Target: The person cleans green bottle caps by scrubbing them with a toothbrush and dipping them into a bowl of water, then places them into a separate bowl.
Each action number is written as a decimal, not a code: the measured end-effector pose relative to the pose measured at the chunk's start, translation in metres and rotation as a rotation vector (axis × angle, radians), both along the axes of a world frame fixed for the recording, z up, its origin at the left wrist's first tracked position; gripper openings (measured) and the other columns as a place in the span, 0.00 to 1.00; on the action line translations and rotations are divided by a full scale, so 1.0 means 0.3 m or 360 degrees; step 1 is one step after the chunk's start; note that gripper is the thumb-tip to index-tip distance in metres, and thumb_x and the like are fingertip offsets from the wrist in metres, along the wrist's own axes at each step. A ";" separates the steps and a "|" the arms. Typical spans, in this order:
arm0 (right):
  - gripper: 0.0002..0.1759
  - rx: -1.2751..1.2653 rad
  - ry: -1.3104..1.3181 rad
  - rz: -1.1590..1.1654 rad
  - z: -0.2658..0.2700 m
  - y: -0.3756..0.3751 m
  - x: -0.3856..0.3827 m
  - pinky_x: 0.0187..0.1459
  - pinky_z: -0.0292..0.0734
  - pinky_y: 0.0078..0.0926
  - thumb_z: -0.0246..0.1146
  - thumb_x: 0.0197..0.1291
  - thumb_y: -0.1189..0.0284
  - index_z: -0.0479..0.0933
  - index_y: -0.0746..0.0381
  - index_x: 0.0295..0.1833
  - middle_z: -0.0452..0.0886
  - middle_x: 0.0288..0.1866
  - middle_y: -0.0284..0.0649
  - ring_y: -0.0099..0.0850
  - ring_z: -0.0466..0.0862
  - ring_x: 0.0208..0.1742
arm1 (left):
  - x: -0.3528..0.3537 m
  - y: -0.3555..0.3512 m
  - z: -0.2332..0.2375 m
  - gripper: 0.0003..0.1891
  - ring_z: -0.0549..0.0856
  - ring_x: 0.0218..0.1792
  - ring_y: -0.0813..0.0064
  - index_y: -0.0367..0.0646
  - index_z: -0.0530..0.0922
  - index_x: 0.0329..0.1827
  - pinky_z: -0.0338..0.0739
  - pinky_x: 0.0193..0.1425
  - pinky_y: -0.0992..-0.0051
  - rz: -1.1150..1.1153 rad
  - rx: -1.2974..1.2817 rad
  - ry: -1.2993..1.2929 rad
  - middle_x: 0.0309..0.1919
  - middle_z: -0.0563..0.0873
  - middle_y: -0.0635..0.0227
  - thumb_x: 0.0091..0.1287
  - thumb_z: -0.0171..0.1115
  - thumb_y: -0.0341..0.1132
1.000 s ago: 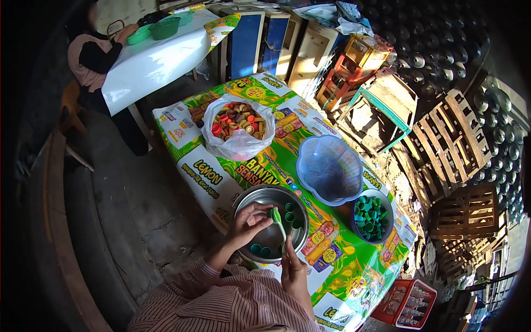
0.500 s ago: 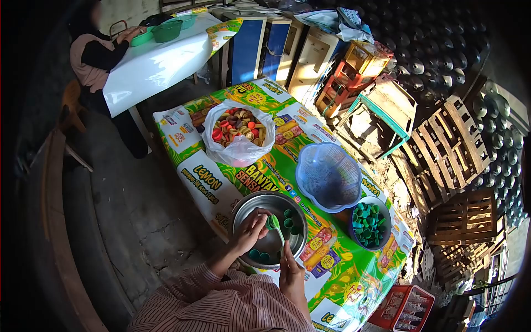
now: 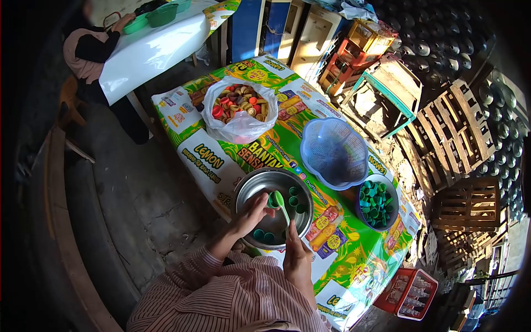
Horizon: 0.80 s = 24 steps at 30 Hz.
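Note:
Over the metal basin (image 3: pixel 243 191), my left hand (image 3: pixel 251 217) pinches a green bottle cap (image 3: pixel 271 201) between thumb and fingers. The basin sits at the table's near edge. My right hand (image 3: pixel 298 254) grips the pale handle of a small green brush (image 3: pixel 283 207), whose head is against or just beside that cap. Several dark green caps (image 3: pixel 299 208) lie in the basin, in a group at the right and another at the near side. Part of the basin floor is hidden behind my hands.
A plastic bag (image 3: pixel 232 130) of red, yellow and brown caps stands on the patterned table cover (image 3: pixel 191 157). Right of the basin are a blue colander (image 3: pixel 315 166) and a bowl (image 3: pixel 381 224) of green caps. Another person (image 3: pixel 88 52) sits at a white table. Crates (image 3: pixel 406 296) stand beyond.
The view has shifted, so the table items sit higher in it. The brush and cap stay together over the basin, and my left fingers look more spread.

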State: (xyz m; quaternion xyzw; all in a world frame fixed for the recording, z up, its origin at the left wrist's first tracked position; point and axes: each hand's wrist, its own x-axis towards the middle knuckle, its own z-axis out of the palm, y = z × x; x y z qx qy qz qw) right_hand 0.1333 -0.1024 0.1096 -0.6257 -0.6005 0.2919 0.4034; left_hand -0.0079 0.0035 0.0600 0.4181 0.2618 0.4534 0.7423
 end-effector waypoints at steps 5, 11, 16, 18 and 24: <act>0.29 0.0191 -0.0119 0.0066 0.000 0.000 -0.006 0.31 0.74 0.24 0.54 0.56 0.84 0.65 0.56 0.65 0.77 0.30 0.48 0.41 0.80 0.28 | 0.003 -0.007 0.021 0.24 0.69 0.32 0.81 0.41 0.71 0.43 0.64 0.40 0.81 -0.0024 -0.0171 -0.0068 0.34 0.73 0.71 0.72 0.34 0.54; 0.30 0.0163 -0.0076 0.0140 0.006 -0.006 -0.001 0.29 0.74 0.27 0.55 0.56 0.84 0.65 0.55 0.65 0.76 0.27 0.47 0.41 0.80 0.27 | 0.006 0.018 0.076 0.24 0.62 0.26 0.83 0.45 0.67 0.32 0.58 0.33 0.81 -0.0141 -0.0105 -0.0026 0.27 0.67 0.74 0.70 0.31 0.56; 0.30 0.0225 -0.0154 0.0118 -0.003 0.011 0.025 0.25 0.72 0.35 0.55 0.55 0.83 0.65 0.53 0.65 0.75 0.26 0.44 0.42 0.78 0.23 | 0.018 0.029 0.083 0.24 0.63 0.24 0.82 0.45 0.65 0.24 0.59 0.32 0.80 -0.0013 -0.0396 0.0190 0.21 0.64 0.74 0.69 0.34 0.54; 0.31 0.0259 -0.0214 0.0126 0.000 0.016 0.018 0.25 0.71 0.36 0.56 0.54 0.84 0.65 0.52 0.65 0.74 0.25 0.43 0.42 0.78 0.23 | -0.034 0.083 -0.015 0.25 0.66 0.25 0.81 0.37 0.73 0.39 0.65 0.36 0.80 -0.0398 -0.0305 0.0088 0.23 0.69 0.73 0.70 0.39 0.54; 0.32 0.0221 -0.0321 0.0187 0.005 0.023 0.068 0.24 0.70 0.37 0.56 0.53 0.84 0.65 0.50 0.64 0.74 0.26 0.43 0.41 0.78 0.23 | -0.054 0.126 0.213 0.36 0.77 0.39 0.78 0.36 0.66 0.61 0.75 0.47 0.77 -0.0618 -0.0133 0.0999 0.53 0.74 0.62 0.67 0.35 0.62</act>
